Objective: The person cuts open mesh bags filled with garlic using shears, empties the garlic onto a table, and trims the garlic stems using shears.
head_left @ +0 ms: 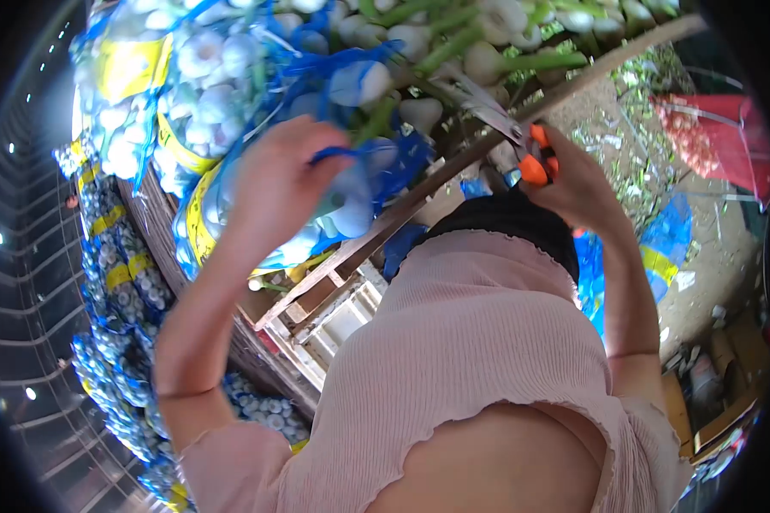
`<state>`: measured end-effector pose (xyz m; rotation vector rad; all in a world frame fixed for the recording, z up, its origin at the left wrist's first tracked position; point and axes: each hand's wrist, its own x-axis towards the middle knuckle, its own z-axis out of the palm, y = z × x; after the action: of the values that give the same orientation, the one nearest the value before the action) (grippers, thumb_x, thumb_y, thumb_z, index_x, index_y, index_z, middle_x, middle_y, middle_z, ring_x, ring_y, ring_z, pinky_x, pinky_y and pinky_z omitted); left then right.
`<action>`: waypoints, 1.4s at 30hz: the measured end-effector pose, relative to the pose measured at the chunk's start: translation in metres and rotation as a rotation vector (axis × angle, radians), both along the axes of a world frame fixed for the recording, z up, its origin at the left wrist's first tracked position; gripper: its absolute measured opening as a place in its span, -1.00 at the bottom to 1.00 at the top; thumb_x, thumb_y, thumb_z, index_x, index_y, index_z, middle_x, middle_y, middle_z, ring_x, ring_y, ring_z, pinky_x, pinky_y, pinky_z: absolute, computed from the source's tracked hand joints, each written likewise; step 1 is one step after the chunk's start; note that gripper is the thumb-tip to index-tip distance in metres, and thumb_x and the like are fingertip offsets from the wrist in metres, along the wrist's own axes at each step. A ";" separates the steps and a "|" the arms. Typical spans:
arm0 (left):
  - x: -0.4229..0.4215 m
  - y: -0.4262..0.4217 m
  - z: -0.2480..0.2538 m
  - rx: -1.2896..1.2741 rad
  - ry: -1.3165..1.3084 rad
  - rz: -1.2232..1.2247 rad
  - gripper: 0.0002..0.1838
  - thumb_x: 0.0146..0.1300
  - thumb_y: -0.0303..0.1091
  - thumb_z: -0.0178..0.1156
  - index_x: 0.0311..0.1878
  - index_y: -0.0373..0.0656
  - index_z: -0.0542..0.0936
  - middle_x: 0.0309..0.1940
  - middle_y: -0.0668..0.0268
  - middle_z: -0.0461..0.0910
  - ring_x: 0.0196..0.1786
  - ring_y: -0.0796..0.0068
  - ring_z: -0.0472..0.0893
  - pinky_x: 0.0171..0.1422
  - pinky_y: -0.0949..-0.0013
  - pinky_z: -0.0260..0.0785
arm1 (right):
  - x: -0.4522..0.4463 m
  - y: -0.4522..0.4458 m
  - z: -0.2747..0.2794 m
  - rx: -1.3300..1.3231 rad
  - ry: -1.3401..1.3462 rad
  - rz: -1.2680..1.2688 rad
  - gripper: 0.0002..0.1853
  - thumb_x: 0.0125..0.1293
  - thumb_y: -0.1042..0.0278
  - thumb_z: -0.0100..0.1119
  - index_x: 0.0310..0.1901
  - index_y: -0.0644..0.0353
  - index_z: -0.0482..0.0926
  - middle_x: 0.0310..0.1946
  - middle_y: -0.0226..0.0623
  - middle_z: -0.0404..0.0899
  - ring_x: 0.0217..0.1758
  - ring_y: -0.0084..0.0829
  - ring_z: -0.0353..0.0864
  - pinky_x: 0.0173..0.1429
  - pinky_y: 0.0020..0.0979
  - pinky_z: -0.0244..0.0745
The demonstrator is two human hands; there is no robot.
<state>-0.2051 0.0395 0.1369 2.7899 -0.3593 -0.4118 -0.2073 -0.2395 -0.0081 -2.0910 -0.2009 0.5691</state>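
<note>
Blue mesh (404,162), finger-pinched by your left hand (284,175), lies left of scissors (515,132) your right hand (577,181) clamps, blades (482,104) angled forward-left.

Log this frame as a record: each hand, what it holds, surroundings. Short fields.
left_hand: left hand pinching blue netting
right_hand: right hand gripping orange-handled scissors
blades: pointing toward loose garlic with green stems
picture_left: netted garlic bags with yellow labels
picture_right: red bag on floor
floor: scattered plant scraps
</note>
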 end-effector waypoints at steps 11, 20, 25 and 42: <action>-0.002 -0.028 -0.136 0.353 -0.624 0.205 -0.86 -0.05 -0.24 0.07 -0.39 0.02 0.52 -0.40 0.38 0.39 -0.23 0.40 0.41 -0.11 0.21 0.18 | 0.048 0.076 0.051 0.661 0.240 0.109 -0.56 0.06 0.55 0.11 0.02 0.19 0.29 -0.37 -0.47 0.32 -0.34 -0.65 0.31 -0.25 -0.60 0.26; -0.149 -0.072 -0.097 -0.857 -0.983 0.781 -0.29 -0.09 -0.36 0.36 0.19 -0.12 0.29 0.09 0.16 0.29 0.15 0.16 0.33 0.21 0.18 0.25 | 0.001 0.199 0.136 0.538 0.150 1.268 -0.30 -0.07 0.28 0.38 0.09 0.29 0.23 -0.27 -0.37 0.35 -0.25 -0.53 0.37 -0.12 -0.47 0.36; -0.248 -0.064 -0.073 -1.975 -1.029 1.063 0.02 -0.01 -0.21 0.30 0.40 -0.14 -0.15 0.35 0.23 -0.03 0.40 0.37 0.03 0.34 0.15 0.10 | -0.125 0.290 0.113 0.764 0.189 1.555 -0.46 0.08 0.12 0.33 -0.07 0.26 0.29 -0.26 -0.34 0.34 -0.21 -0.48 0.37 -0.07 -0.44 0.33; -0.697 0.340 -0.171 0.894 0.073 1.949 -0.46 0.12 0.10 0.13 0.02 -0.13 0.49 -0.27 -0.05 0.55 -0.20 0.09 0.56 -0.13 0.10 0.42 | 0.000 0.299 0.150 0.320 -0.767 1.439 -0.34 0.02 0.17 0.28 0.16 0.18 0.29 0.08 -0.14 0.31 0.16 -0.16 0.31 0.21 -0.21 0.23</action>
<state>-0.9017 0.3797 -0.0337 2.1624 2.7190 -0.0867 -0.2076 0.0599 0.1415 -1.4489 -2.1438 0.4104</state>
